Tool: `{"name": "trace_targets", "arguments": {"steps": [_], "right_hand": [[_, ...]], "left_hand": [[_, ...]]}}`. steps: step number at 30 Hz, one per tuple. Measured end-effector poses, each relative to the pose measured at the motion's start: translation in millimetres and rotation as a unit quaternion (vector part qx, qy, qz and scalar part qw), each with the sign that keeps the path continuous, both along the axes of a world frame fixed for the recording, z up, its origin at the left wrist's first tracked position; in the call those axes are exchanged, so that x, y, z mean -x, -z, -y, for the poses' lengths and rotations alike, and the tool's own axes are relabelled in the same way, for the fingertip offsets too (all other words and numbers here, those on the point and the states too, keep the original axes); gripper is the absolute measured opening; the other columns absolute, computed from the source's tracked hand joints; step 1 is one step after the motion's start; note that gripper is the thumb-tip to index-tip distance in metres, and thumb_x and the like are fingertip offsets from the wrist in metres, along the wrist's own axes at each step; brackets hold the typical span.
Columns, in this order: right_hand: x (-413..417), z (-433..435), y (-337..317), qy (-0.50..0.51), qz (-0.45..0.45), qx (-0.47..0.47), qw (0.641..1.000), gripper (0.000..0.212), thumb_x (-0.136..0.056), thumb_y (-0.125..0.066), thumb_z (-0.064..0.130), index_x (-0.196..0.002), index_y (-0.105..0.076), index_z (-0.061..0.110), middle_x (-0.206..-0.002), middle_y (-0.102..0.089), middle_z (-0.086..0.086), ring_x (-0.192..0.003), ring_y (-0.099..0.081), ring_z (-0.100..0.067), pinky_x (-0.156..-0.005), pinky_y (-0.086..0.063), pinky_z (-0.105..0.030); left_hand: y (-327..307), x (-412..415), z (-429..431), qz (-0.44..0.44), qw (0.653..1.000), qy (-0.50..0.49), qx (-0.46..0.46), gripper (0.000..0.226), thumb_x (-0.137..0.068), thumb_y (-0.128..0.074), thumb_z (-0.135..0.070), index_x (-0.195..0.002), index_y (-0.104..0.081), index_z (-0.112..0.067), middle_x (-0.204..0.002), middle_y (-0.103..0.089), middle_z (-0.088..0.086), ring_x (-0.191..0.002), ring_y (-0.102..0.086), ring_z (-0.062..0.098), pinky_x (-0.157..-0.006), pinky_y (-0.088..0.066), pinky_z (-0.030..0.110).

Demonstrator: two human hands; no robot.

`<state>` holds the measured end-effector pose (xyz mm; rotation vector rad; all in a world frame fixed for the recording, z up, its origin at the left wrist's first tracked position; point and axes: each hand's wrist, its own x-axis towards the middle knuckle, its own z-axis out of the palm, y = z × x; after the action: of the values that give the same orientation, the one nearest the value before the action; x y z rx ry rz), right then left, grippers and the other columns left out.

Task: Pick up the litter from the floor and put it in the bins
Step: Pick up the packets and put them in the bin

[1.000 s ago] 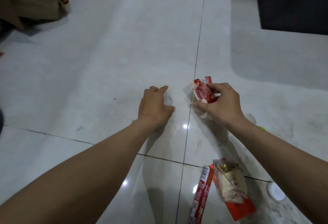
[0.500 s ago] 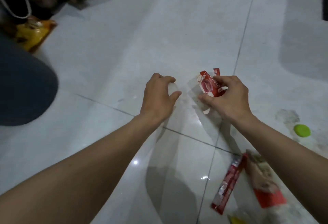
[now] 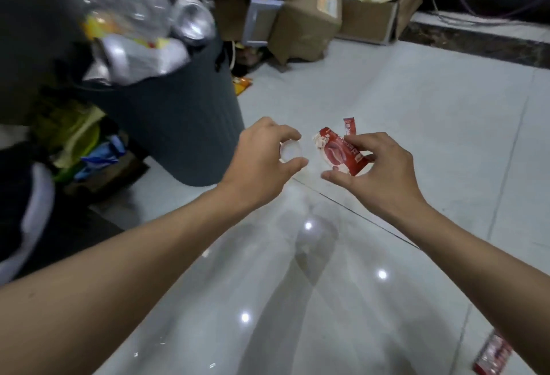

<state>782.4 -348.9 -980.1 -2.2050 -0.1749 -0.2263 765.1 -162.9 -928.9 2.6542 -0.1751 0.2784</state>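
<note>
Both hands are loaded: the left hand [image 3: 259, 157] pinches a small clear round lid [image 3: 289, 151] between thumb and fingers, and the right hand [image 3: 384, 169] grips crumpled red wrappers [image 3: 339, 153]. They hang above the floor [image 3: 387, 92], just right of the grey bin [image 3: 178, 124], whose mouth is heaped above the rim with bottles and cans [image 3: 140, 23]. The step looks like the carry to the bin. Next, the hands would need to rise and swing left over that rim, dropping the litter where it will not slide off the heap. Open floor lies right and near; cardboard boxes [image 3: 309, 17] crowd the far side. A stray packet [image 3: 491, 355] lies at near right.
</note>
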Motion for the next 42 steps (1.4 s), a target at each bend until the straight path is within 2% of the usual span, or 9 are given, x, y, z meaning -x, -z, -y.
{"name": "trace_targets", "arguments": {"steps": [5,11,16,22,27,30,36,42], "right_hand": [[22.0,-55.5,-35.3,-0.039,0.044,0.005,0.998,0.067,-0.059,-0.088,0.045,-0.117,-0.067,0.02,-0.108,-0.062,0.002,-0.096,-0.06,-0.015,-0.091,-0.051,-0.036],[43.9,-124.0,-78.1,-0.097,0.094,0.016,0.991,0.066,-0.06,-0.088,0.043,-0.117,-0.067,0.018,-0.107,-0.063,0.001,-0.093,-0.06,-0.014,-0.087,-0.053,-0.035],[59.4,-180.2,-110.5,-0.15,0.121,0.004,0.981,0.066,-0.059,-0.088,0.046,-0.116,-0.067,0.021,-0.107,-0.063,0.005,-0.093,-0.059,-0.011,-0.087,-0.052,-0.032],[76.4,-239.0,-134.2,-0.205,0.146,0.027,0.968,0.067,-0.059,-0.084,0.052,-0.116,-0.068,0.021,-0.108,-0.063,0.005,-0.096,-0.058,-0.01,-0.089,-0.049,-0.03],[87.4,-271.7,-142.3,-0.241,0.154,0.04,0.957,0.065,-0.063,-0.085,0.046,-0.117,-0.067,0.016,-0.112,-0.063,0.0,-0.1,-0.059,-0.015,-0.091,-0.05,-0.033],[89.4,-285.2,-144.4,-0.25,0.16,0.049,0.954,0.065,-0.063,-0.083,0.049,-0.118,-0.067,0.018,-0.112,-0.064,0.0,-0.099,-0.058,-0.012,-0.089,-0.048,-0.03],[95.3,-313.0,-147.8,-0.279,0.151,0.044,0.947,0.065,-0.063,-0.083,0.051,-0.119,-0.066,0.022,-0.109,-0.06,0.006,-0.098,-0.056,-0.008,-0.087,-0.047,-0.025],[99.9,-337.8,-149.5,-0.304,0.125,0.039,0.944,0.068,-0.063,-0.082,0.053,-0.121,-0.064,0.022,-0.114,-0.062,0.005,-0.101,-0.057,-0.008,-0.083,-0.044,-0.02]], "left_hand": [[-48.6,33.9,-56.2,0.042,0.999,-0.009,0.006,0.039,-0.079,-0.077,-0.038,-0.114,-0.067,-0.024,-0.1,-0.057,-0.006,-0.086,-0.057,0.009,-0.085,-0.052,0.032],[-93.9,75.9,-125.3,0.103,0.992,-0.055,0.039,0.038,-0.075,-0.081,-0.035,-0.109,-0.071,-0.02,-0.096,-0.061,-0.003,-0.087,-0.061,0.014,-0.083,-0.053,0.037],[-122.2,113.3,-182.2,0.121,0.988,-0.097,0.026,0.037,-0.073,-0.082,-0.034,-0.106,-0.072,-0.02,-0.096,-0.06,-0.006,-0.085,-0.06,0.01,-0.081,-0.053,0.034],[-133.6,156.1,-243.9,0.091,0.987,-0.134,-0.008,0.038,-0.075,-0.08,-0.034,-0.109,-0.07,-0.023,-0.097,-0.061,-0.006,-0.085,-0.06,0.009,-0.078,-0.054,0.033],[-119.0,188.9,-285.0,0.018,0.986,-0.155,-0.054,0.042,-0.074,-0.08,-0.038,-0.113,-0.068,-0.024,-0.095,-0.058,-0.008,-0.084,-0.056,0.007,-0.071,-0.041,0.017],[-112.8,200.1,-301.4,0.001,0.987,-0.151,-0.049,0.043,-0.074,-0.081,-0.037,-0.113,-0.068,-0.024,-0.098,-0.063,-0.005,-0.084,-0.058,0.008,-0.072,-0.045,0.021],[-109.0,217.5,-327.0,-0.037,0.983,-0.165,-0.065,0.046,-0.077,-0.079,-0.034,-0.119,-0.065,-0.024,-0.108,-0.064,-0.006,-0.087,-0.058,0.009,-0.07,-0.045,0.02],[-97.8,230.3,-340.3,-0.064,0.98,-0.17,-0.082,0.053,-0.076,-0.076,-0.044,-0.124,-0.062,-0.025,-0.119,-0.063,-0.003,-0.099,-0.057,0.011,-0.075,-0.044,0.022]]}}
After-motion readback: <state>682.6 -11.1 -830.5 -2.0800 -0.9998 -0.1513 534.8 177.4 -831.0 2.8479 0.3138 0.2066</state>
